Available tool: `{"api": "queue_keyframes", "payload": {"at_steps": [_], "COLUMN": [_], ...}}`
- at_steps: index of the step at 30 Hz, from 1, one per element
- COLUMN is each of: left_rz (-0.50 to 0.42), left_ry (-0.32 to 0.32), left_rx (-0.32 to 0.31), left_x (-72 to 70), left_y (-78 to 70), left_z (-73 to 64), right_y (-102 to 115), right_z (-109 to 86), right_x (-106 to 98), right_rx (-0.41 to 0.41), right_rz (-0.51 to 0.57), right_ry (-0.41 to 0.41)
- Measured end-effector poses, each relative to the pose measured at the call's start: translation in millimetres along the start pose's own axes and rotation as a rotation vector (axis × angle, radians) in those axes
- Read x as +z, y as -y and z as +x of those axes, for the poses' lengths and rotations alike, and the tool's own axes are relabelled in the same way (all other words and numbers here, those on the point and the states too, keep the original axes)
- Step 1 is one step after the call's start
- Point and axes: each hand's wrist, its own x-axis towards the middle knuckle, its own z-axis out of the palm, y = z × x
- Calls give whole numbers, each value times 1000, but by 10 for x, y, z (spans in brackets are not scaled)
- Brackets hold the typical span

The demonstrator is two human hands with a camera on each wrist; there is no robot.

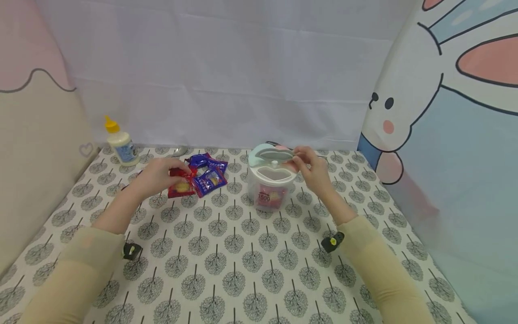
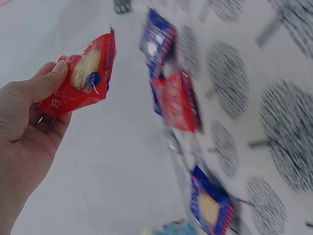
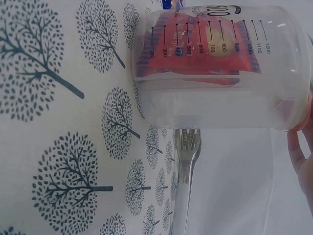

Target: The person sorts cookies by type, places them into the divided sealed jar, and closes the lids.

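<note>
My left hand [image 1: 155, 177] pinches a red snack packet between thumb and fingers; in the left wrist view this red packet [image 2: 80, 73] shows a pale biscuit through its clear window. Beyond it several blue packets [image 1: 210, 181] and another red packet [image 2: 178, 102] lie on the cloth. A clear round container [image 1: 252, 191] with printed measuring marks stands upright to the right, a red packet [image 3: 200, 49] visible through its wall. Its lid [image 1: 274, 174] has openings in its top. My right hand [image 1: 313, 171] grips the lid's right edge with thumb and fingers.
A glue bottle [image 1: 124, 146] with a yellow cap stands at the back left. The bowl of a spoon [image 1: 180, 150] shows behind the packets. A fork [image 3: 187, 147] lies near the container. A white curtain [image 1: 226, 81] hangs along the table's back edge.
</note>
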Motion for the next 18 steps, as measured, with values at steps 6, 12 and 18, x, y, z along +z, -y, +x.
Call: {"api": "queue_keyframes", "payload": {"at_steps": [6,12,18], "left_rz": [-60,-166,-261], "left_ry": [-128,-243,-355], "left_rx": [60,200,356], "left_x": [-21,16,101], "left_y": [-438,-803,-1149], "left_z": [108,232,388], "right_y": [-238,-272,3], "right_z": [15,4,-21], "right_x": [15,23,-36], "right_rx": [-12,-31,-46], "right_rz": [8,-3,-10], "right_ry": [-16,-32,-32]}}
